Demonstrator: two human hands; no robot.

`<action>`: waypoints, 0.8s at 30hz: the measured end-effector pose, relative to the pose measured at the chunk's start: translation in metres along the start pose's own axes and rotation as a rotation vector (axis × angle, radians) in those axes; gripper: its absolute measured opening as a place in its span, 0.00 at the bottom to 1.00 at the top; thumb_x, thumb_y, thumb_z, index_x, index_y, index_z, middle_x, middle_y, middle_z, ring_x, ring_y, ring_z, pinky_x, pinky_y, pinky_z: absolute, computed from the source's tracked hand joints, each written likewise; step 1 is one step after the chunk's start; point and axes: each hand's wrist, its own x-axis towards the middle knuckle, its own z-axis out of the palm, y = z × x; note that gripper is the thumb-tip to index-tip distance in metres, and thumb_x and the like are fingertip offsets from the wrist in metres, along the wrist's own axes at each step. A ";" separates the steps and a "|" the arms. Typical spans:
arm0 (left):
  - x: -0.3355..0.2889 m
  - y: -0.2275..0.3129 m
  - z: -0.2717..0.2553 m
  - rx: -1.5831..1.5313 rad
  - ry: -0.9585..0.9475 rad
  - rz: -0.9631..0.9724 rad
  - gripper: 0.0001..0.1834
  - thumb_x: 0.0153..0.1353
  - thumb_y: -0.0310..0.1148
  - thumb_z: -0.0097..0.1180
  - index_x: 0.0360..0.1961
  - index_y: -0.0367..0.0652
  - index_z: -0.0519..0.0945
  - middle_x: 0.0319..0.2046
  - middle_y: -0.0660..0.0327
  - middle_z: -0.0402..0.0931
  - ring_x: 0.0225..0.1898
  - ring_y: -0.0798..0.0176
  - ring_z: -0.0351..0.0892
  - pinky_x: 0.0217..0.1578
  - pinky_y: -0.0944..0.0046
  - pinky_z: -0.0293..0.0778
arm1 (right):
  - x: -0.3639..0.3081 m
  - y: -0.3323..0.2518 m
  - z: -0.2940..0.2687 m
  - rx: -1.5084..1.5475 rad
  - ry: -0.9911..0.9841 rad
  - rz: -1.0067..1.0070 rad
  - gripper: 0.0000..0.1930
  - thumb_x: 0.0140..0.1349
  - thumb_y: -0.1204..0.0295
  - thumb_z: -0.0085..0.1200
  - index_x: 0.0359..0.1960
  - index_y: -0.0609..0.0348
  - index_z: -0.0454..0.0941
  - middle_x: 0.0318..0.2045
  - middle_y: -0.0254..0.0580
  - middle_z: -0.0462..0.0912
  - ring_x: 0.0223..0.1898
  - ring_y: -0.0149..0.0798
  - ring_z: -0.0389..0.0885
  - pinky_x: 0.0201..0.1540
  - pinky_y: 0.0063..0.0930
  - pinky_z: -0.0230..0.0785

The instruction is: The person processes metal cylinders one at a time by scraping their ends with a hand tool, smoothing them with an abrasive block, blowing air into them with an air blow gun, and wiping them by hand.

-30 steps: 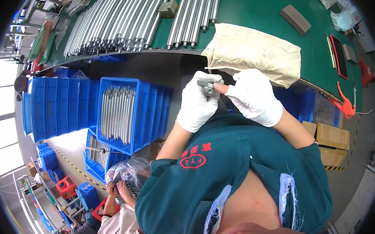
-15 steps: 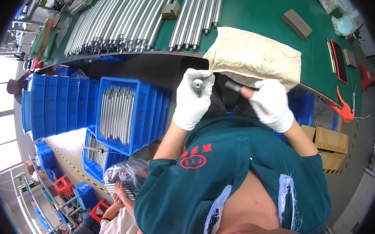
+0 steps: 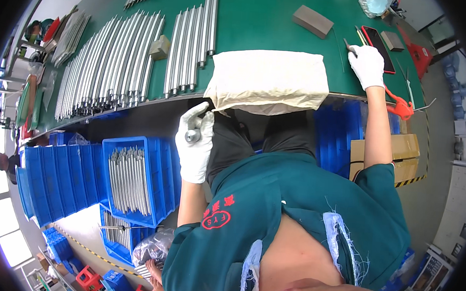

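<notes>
My left hand (image 3: pixel 193 162), in a white glove, is closed around a metal rod (image 3: pixel 192 136) seen end-on, so its length is hidden. This hand is just in front of the table's edge, left of a folded cream cloth (image 3: pixel 272 76). Out over the right of the green table, my gloved right hand (image 3: pixel 367 67) has its fingers together on a slim grey tool (image 3: pixel 349 45), whose dark tip pokes out at the far side. Beside that hand lie a red-edged phone (image 3: pixel 380 48) and thin sticks (image 3: pixel 360 36).
Rows of metal rods (image 3: pixel 110 58) lie at the table's left, with a small block (image 3: pixel 160 47) among them. A brown block (image 3: pixel 312 21) and an orange-red air gun (image 3: pixel 401 109) are to the right. Blue crates (image 3: pixel 135 179) of rods stand at lower left; cardboard boxes (image 3: pixel 403 148) at right.
My right hand has gone from beside the left hand, above the cloth's near edge, out to the right over the table. My left hand keeps the rod. The whole view has shifted.
</notes>
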 end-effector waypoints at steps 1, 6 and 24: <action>0.001 0.000 0.001 0.000 -0.002 0.005 0.12 0.57 0.27 0.59 0.44 0.43 0.78 0.18 0.74 0.66 0.19 0.82 0.57 0.23 0.82 0.57 | 0.003 0.003 0.000 0.000 0.003 0.004 0.11 0.54 0.61 0.49 0.32 0.45 0.82 0.27 0.39 0.81 0.34 0.43 0.79 0.38 0.37 0.71; 0.000 -0.005 -0.003 0.036 -0.060 0.040 0.14 0.58 0.23 0.56 0.46 0.38 0.74 0.23 0.68 0.72 0.22 0.79 0.69 0.25 0.79 0.67 | 0.041 -0.020 -0.006 0.221 0.057 -0.125 0.26 0.55 0.48 0.49 0.52 0.46 0.73 0.54 0.46 0.70 0.58 0.48 0.65 0.58 0.37 0.60; -0.001 -0.001 -0.004 -0.170 -0.403 0.101 0.06 0.44 0.21 0.55 0.27 0.37 0.77 0.22 0.58 0.77 0.22 0.65 0.75 0.27 0.67 0.71 | -0.050 -0.160 -0.124 2.198 -0.925 -0.174 0.21 0.61 0.65 0.50 0.51 0.68 0.69 0.34 0.46 0.80 0.27 0.35 0.82 0.23 0.22 0.74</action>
